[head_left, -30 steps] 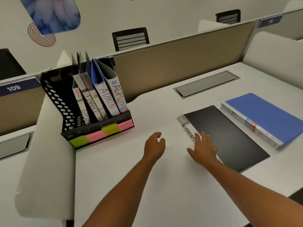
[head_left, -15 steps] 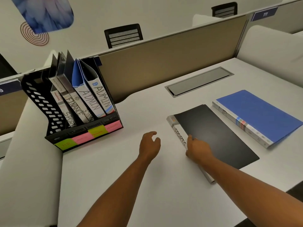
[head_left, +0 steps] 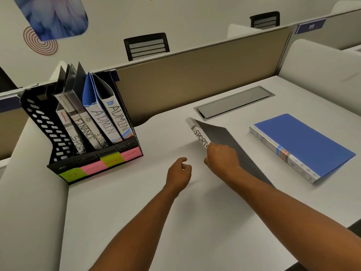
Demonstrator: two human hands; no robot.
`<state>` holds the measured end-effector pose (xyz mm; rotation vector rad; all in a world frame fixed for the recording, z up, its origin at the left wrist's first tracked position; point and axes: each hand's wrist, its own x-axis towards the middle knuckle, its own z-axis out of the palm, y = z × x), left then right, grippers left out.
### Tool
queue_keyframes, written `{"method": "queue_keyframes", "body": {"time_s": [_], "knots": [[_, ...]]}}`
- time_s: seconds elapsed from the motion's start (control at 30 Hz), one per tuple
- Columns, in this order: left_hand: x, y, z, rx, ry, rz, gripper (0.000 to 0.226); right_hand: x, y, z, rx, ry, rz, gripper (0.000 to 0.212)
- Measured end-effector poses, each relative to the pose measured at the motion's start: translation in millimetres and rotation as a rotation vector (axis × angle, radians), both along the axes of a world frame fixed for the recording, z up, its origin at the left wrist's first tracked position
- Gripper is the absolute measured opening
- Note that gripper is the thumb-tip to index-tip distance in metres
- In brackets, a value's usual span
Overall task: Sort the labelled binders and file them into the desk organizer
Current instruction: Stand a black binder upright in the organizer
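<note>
The black SPORTS binder [head_left: 224, 137], flat on the desk 0.5 s ago, now tilts up on its long edge, spine raised toward 11 o'clock, as the right hand [head_left: 221, 158] grasps it at the lower end of the spine. The left hand [head_left: 178, 173] hovers just above the desk [head_left: 175, 222] at 9 o'clock of the right, fingers loosely curled and holding nothing.

At 10 o'clock of the hands stands the black mesh desk organizer [head_left: 42, 124], its front lip carrying 4 coloured sticky labels [head_left: 101, 165], green, pink, green and pink. It already holds a row of leaning binders: 2 blue ADMIN binders [head_left: 109, 122] at the right end, 1 FINANCE binder [head_left: 84, 130] with a second partly hidden spine just beside it, and 1 binder [head_left: 76, 143] whose spine reads SPORT in the next slot left. The exact count behind these cannot be told.

2 binders appear left to file. The SPORTS binder in hand likely belongs beside its namesake near the organizer's left side. The blue binder [head_left: 304, 141] lies flat at 3 o'clock, well apart from the hands and untouched; its spine lettering is too faint to read surely.

By this showing, the sorting is well past halfway.
</note>
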<state>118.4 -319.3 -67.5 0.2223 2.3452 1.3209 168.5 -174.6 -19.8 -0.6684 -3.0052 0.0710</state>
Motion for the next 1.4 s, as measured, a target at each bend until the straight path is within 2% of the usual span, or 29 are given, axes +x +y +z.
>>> {"method": "queue_keyframes", "body": {"time_s": [0.2, 0.33, 0.57, 0.63, 0.9, 1.03, 1.13, 1.4], "knots": [[-6, -7, 11, 0.039, 0.004, 0.008, 0.044, -10, -22, 52, -0.053, 0.149, 0.083, 0.036], [-9, -24, 24, 0.067, 0.027, 0.074, 0.043, -15, -42, 82, -0.091, 0.165, 0.18, 0.027], [-16, -72, 37, 0.189, -0.017, 0.31, 0.044, -19, -87, 119, -0.481, 0.217, 0.344, 0.022], [-19, -90, 38, 0.204, -0.058, 0.37, 0.051, -20, -104, 126, -0.513, 0.204, 0.376, 0.02], [-30, -146, 37, 0.208, -0.1, 0.442, 0.053, -21, -151, 135, -0.518, 0.144, 0.392, 0.021], [-32, -159, 31, 0.204, -0.142, 0.457, 0.051, -12, -166, 133, -0.549, 0.132, 0.372, 0.029], [-29, -164, 26, 0.217, -0.172, 0.458, 0.051, -5, -172, 132, -0.544, 0.182, 0.363, 0.024], [-27, -179, 17, 0.262, -0.207, 0.45, 0.052, 4, -190, 131, -0.721, 0.294, 0.348, 0.021]]}}
